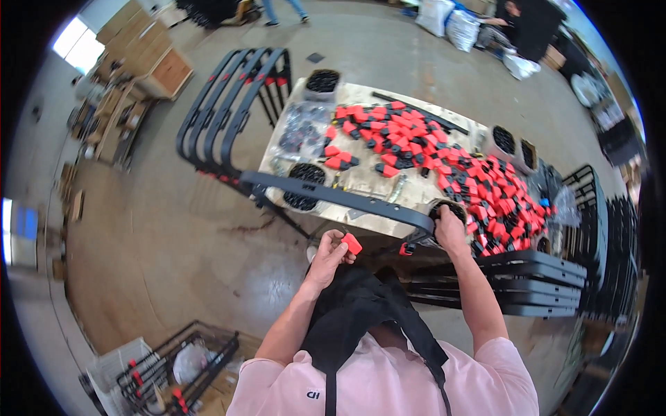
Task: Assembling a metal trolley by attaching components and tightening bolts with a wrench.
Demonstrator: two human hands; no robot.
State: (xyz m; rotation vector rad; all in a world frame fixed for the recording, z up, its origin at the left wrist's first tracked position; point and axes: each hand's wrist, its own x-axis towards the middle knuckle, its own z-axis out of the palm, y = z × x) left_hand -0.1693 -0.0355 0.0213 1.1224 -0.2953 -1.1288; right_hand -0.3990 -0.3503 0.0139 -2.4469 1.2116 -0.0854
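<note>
1. Big picture first: a stack of finished-looking black frames (232,104) leans at the far left of the worktable (368,186), and some of them show red pieces already fitted low down. A second pile of black frames (527,281) lies flat at the right, just beside the table. How many of those carry clips, I cannot tell.

2. Across the table's near edge lies one long black frame bar (340,197), the piece in hand, I judge. A red clip (406,248) already sits near its right end, so this bar looks partly fitted.

3. On the table, a huge heap of red-and-black clips (458,173) spreads from the middle to the right. Plenty of stock remains, so the job looks far from over.

4. Round black tubs (305,186) of small dark parts stand about the table, one right at the bar's right end.

5. The right hand (449,229) is down at that tub by the bar's end; whether it grasps anything, I cannot tell.

6. Smallest of all: the left hand (329,253) pinches a single red clip piece (352,243) between its fingertips, just below the bar and not yet on it.
</note>
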